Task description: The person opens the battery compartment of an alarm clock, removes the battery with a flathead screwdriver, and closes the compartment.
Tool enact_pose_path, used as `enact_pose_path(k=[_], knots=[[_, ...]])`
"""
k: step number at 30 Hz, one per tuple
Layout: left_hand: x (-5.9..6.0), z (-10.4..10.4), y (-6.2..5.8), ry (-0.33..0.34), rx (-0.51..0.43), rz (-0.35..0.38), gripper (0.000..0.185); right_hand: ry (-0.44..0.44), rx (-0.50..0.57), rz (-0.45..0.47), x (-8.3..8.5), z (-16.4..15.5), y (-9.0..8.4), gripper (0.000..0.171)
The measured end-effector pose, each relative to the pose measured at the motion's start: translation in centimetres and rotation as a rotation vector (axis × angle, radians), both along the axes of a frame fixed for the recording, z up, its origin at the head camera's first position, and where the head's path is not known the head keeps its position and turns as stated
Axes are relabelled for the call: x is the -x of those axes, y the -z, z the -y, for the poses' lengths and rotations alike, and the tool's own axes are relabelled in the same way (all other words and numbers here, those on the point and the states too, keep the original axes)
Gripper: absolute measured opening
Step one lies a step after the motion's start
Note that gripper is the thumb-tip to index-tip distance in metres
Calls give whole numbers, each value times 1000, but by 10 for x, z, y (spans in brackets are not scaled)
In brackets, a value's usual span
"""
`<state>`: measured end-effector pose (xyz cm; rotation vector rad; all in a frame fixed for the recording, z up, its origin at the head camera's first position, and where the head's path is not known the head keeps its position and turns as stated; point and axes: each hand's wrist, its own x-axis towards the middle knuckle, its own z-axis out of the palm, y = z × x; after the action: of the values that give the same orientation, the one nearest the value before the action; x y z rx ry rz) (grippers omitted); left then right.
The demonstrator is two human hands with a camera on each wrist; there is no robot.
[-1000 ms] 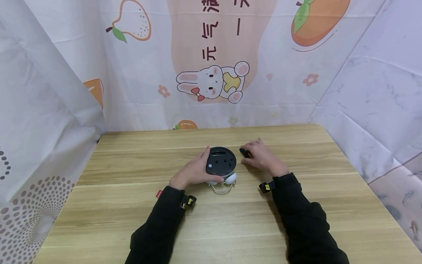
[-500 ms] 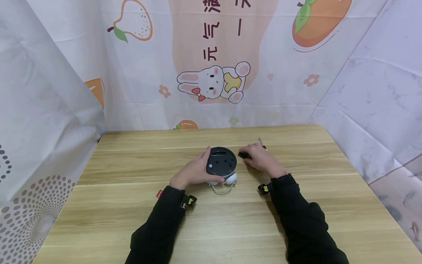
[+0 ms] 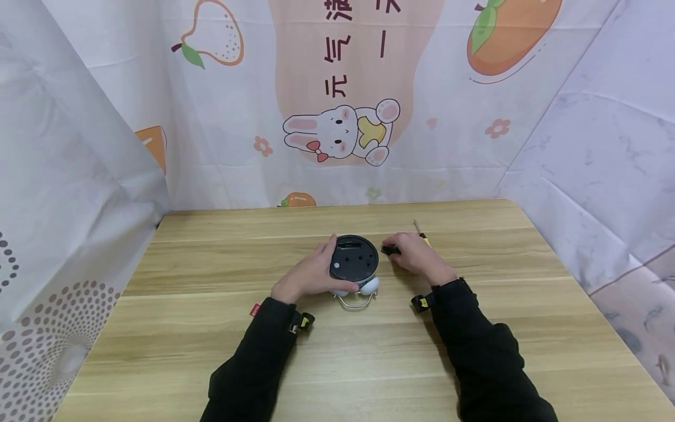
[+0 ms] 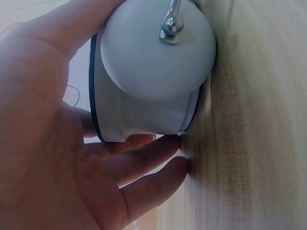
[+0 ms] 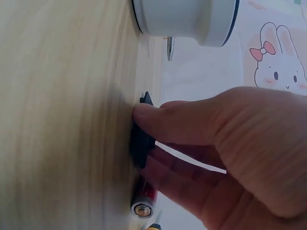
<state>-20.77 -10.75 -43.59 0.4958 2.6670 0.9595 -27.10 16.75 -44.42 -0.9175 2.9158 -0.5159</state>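
Note:
A twin-bell alarm clock (image 3: 352, 261) lies face down on the table, its black back up with an open slot showing. The white bells and wire handle point toward me. My left hand (image 3: 311, 274) grips the clock's left side, thumb by the bells; in the left wrist view its curled fingers (image 4: 148, 189) reach the wood. To the right of the clock, my right hand (image 3: 419, 253) pinches a small black battery cover (image 5: 140, 143) close above the table. A battery (image 5: 145, 197) with a red casing lies under that hand, hidden from the head view.
Behind my right hand lies a screwdriver (image 3: 423, 235) with a black and yellow handle, its shaft pointing away. A red fabric tag (image 3: 255, 309) shows beside my left sleeve. Printed curtains (image 3: 221, 135) hang along the back and sides of the wooden table (image 3: 358, 375).
My right hand has shifted slightly left and toward me with the battery cover, and more of the screwdriver now shows behind it. The left hand and the clock have stayed put.

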Motion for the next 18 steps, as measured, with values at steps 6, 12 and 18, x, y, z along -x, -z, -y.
enact_pose_path(k=[6,12,18], knots=[[1,-1,1,5,12,-9,132,-2,-15,-13,-3,-1,-2,29],[0,-1,0,9,3,-6,131,-14,-12,-6,-4,-1,-3,31],[0,0,0,17,-9,-2,130,-28,55,10,-6,2,-14,36]])
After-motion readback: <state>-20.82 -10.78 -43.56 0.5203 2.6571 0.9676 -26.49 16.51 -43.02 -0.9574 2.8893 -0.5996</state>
